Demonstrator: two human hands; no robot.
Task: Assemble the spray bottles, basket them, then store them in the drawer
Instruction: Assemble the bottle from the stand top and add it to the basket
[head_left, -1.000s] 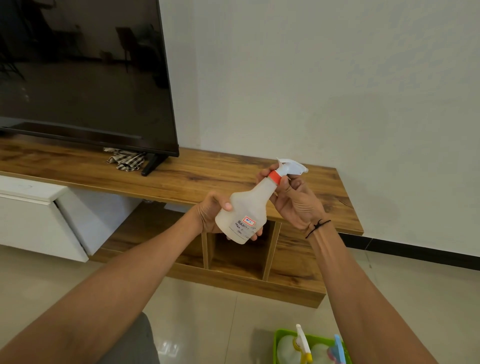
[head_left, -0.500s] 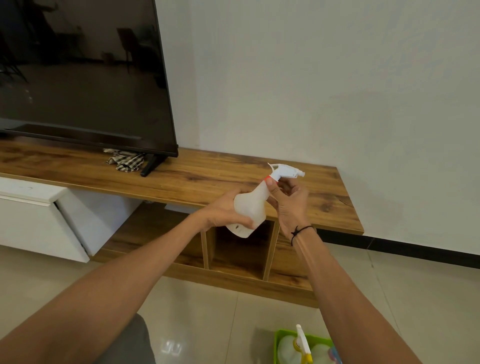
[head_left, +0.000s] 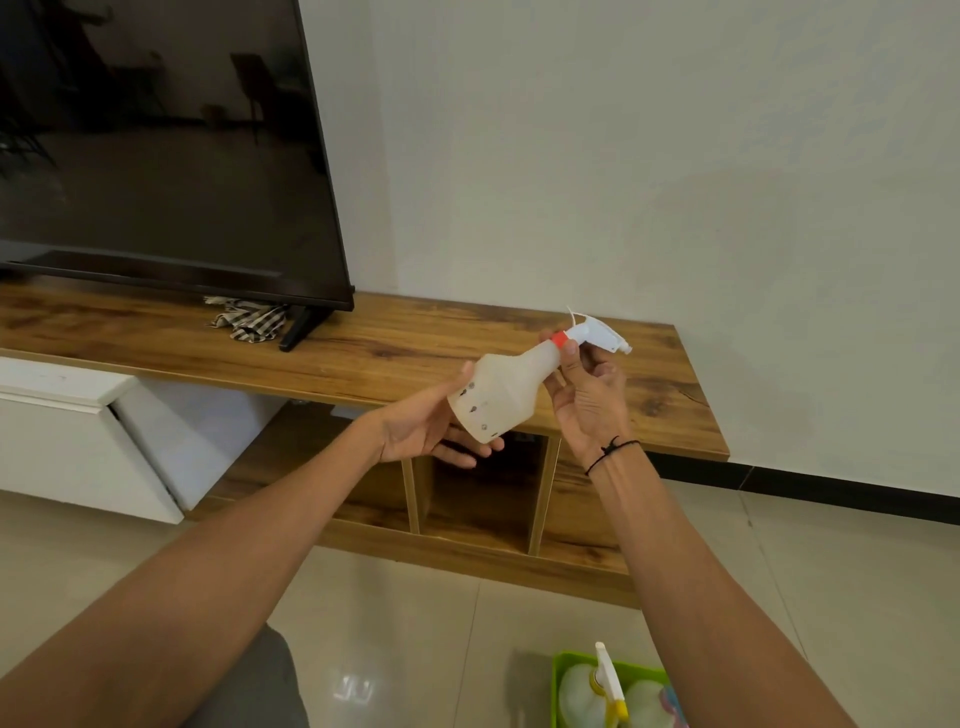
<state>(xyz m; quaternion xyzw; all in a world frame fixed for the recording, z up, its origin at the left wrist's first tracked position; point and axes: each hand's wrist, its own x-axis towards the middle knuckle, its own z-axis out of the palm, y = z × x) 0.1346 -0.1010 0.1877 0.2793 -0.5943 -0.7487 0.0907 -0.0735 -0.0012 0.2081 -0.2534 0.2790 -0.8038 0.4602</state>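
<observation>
Bottle (head_left: 496, 397) held tilted above the wooden stand (head_left: 363, 358); left hand (head_left: 426, 431) cradles its base with loosely curled fingers for support; right hand (head_left: 587, 395) pinches the orange collar (head_left: 559, 340), apparently to screw the sprayer home.

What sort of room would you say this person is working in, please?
Most likely a home living room: a large TV stands on a long wooden stand against a plain wall, with a tiled floor below and a checked cloth beside the screen's foot.

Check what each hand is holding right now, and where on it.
Both hold one spray bottle: left hand cradles its lower body and base, right hand pinches the red collar under the trigger head.
</observation>
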